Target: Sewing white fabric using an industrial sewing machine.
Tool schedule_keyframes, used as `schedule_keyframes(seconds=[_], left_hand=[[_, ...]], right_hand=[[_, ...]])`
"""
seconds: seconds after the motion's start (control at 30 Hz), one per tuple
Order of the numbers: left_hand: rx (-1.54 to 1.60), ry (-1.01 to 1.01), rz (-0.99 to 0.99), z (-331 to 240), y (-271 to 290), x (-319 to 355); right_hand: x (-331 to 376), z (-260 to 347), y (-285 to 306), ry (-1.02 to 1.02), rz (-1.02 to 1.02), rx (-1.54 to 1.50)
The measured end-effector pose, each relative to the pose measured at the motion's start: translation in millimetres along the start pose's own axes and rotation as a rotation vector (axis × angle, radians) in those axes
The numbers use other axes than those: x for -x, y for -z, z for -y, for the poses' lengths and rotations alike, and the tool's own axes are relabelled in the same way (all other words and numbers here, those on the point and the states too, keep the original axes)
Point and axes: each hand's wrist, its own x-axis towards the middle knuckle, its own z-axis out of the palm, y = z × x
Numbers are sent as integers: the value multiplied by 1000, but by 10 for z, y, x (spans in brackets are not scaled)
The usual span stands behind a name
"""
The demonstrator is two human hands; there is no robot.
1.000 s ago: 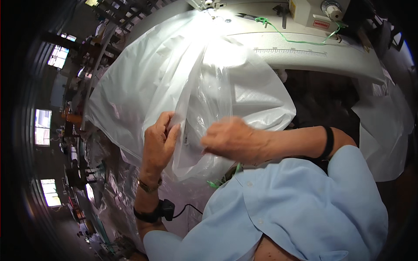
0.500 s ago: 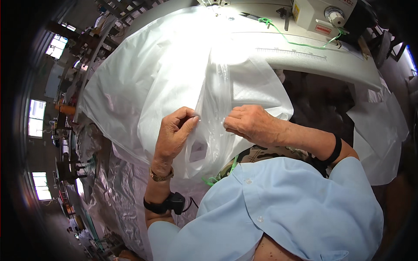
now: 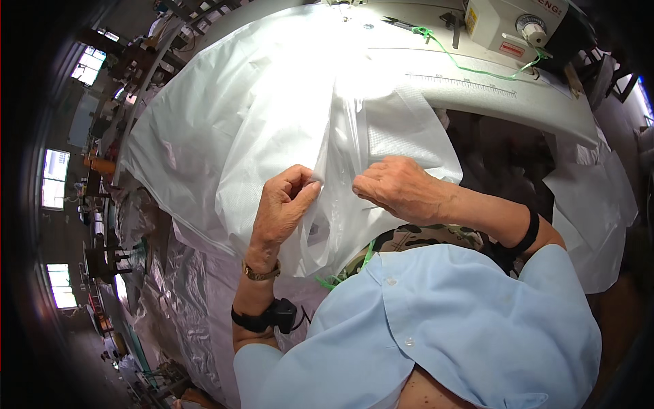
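A large white woven plastic sack [image 3: 266, 116] is spread over the white sewing table [image 3: 518, 102] and hangs down toward my lap. My left hand [image 3: 286, 204] pinches a fold of a thin clear plastic liner [image 3: 340, 198] at the sack's near edge. My right hand [image 3: 398, 187] pinches the same liner a little to the right, fingers closed on it. Between the two hands the liner is pulled into a vertical fold.
A sewing machine head [image 3: 518, 27] stands at the back right, with green thread [image 3: 470, 65] trailing across the table. More shiny sacks [image 3: 177, 300] are heaped on my left. A white sheet [image 3: 599, 204] hangs at the right. Windows line the far left wall.
Both hands have shifted upward and apart, from overlapping on the bunched liner to pinching it separately. The sack now lies flatter across the table.
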Motion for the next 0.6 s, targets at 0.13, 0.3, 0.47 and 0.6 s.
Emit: schedule_keyframes(seconds=[0.13, 0.3, 0.47, 0.6], left_hand=[[-11, 8, 32, -4, -27, -13], [88, -13, 63, 121, -93, -74], [233, -14, 80, 109, -117, -57], [367, -16, 91, 109, -108, -56]], right_hand=[[-118, 108, 98, 77, -121, -32], [-282, 170, 109, 141, -180, -45], [-399, 216, -9, 194, -138, -15], [-477, 232, 83, 293, -222, -7]])
